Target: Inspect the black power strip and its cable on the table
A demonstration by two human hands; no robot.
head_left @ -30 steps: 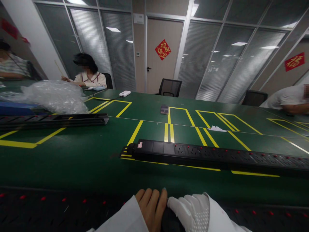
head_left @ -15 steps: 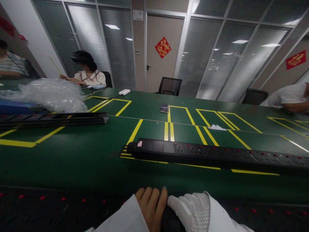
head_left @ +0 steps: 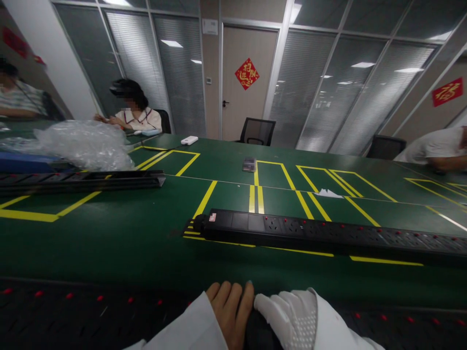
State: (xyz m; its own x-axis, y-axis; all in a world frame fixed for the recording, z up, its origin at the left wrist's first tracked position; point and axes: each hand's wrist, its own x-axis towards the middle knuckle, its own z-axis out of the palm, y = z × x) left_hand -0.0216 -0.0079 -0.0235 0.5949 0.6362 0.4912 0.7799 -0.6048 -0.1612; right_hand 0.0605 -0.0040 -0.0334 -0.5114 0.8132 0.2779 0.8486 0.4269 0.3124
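A long black power strip [head_left: 69, 316] with red dots along it runs across the bottom of the head view, along the near side of the table. My left hand [head_left: 231, 311], bare, lies over the middle of this strip with its fingers together and bent over the far edge. Beside it my right hand [head_left: 292, 316], in a white glove with dotted grip, is closed over the strip too. Between them shows a dark rounded thing [head_left: 259, 333] whose kind I cannot make out. My palms and thumbs are mostly hidden.
A second black power strip [head_left: 314, 228] lies ahead on the green table [head_left: 138, 253], among yellow tape lines. At left are a black casing [head_left: 80, 180] and crumpled clear plastic [head_left: 83, 146]. A small dark card-like thing [head_left: 249, 165] lies further back. Other people sit around the table.
The view has shifted very slightly. Both hands keep their place on the near strip. The seated person at the back left has moved their hands a little.
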